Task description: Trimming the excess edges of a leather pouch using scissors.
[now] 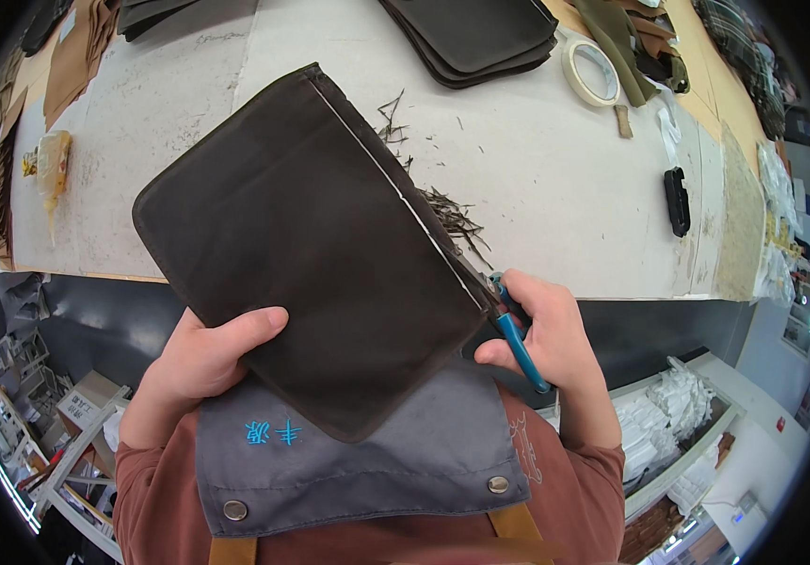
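Note:
A dark brown, flat fabric panel [301,235] with rounded corners is held tilted in front of me, over the table's near edge. My left hand [221,348] grips its lower left side, thumb on top and fingers hidden beneath. In my right hand [551,325] is a pair of scissors [522,353] with teal handles. Their blades lie along the panel's right edge, near its lower right corner, beside a pale strip that runs down that side. How far the blades are apart is hard to make out. Dark trimmings [452,218] lie in a heap just beyond that edge.
On the pale worktable [555,207] are a stack of dark panels [475,38], a tape roll [591,71], a black plastic piece [677,201] and a yellowish bottle with a pointed tip [53,169]. Brown pieces [80,61] lie far left. White bundles [654,424] fill a shelf at right.

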Available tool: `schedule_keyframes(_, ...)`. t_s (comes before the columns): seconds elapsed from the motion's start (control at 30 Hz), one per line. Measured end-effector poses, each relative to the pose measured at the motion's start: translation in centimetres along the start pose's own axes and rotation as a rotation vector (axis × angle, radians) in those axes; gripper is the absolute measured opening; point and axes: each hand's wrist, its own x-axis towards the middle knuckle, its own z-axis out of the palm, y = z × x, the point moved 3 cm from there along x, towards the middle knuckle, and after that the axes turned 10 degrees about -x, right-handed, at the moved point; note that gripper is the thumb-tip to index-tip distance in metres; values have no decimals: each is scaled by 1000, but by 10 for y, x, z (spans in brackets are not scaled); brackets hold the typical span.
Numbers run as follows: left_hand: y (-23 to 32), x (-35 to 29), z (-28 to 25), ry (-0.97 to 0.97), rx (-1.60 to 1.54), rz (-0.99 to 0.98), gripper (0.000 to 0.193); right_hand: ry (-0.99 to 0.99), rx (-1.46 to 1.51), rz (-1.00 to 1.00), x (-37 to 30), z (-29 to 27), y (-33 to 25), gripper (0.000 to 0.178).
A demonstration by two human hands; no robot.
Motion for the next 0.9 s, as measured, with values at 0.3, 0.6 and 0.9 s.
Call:
schedule_keyframes(0.3,1,2,1,-30,-11,7,49,31,141,14,-1,3,2,70)
schedule_keyframes(0.6,0,2,0,-11,5,11,48,71,141,16,-3,5,4,68)
schedule_keyframes(0.9,-1,4,-3,-5,17,5,49,119,177,-1,-5,9,7,64)
